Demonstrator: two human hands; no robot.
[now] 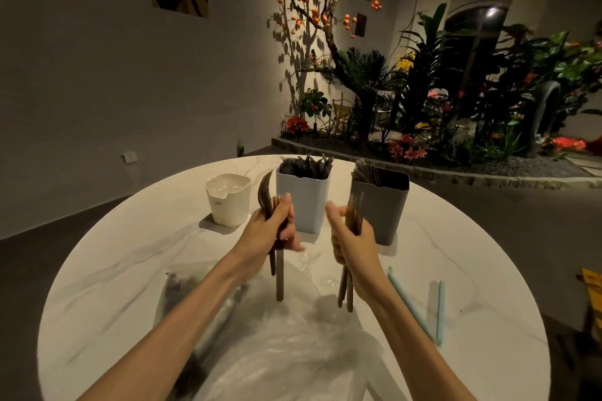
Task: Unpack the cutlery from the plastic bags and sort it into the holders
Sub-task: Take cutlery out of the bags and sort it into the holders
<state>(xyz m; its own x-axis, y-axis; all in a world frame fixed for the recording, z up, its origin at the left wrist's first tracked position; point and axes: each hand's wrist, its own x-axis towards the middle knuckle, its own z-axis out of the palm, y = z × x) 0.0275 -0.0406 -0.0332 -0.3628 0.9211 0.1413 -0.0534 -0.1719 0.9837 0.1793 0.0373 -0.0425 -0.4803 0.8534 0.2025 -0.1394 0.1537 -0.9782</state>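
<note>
Your left grip (272,233) is curled round a small bunch of cutlery (273,205), a spoon bowl and fork tines sticking up above the fingers, the handles hanging down below the palm. Your right grip (353,239) is wrapped round a second bunch (353,212), held upright; what kind of pieces these are is too blurred to tell. Both grips hang above the round white desk (107,273), near each other but apart.

Just beyond your left grip stands the pale blue holder (303,202), packed with dark cutlery. Left of that grip sits the white holder (228,202), nothing showing above its rim. Right behind your right grip is the grey holder (384,208), with a few pieces in its back corner.

Below both grips, crumpled clear plastic bags (286,345) lie spread on the desk; under your left forearm one bag (182,290) shows dark pieces inside. Right of your right forearm lie two light blue strips (440,309).
</note>
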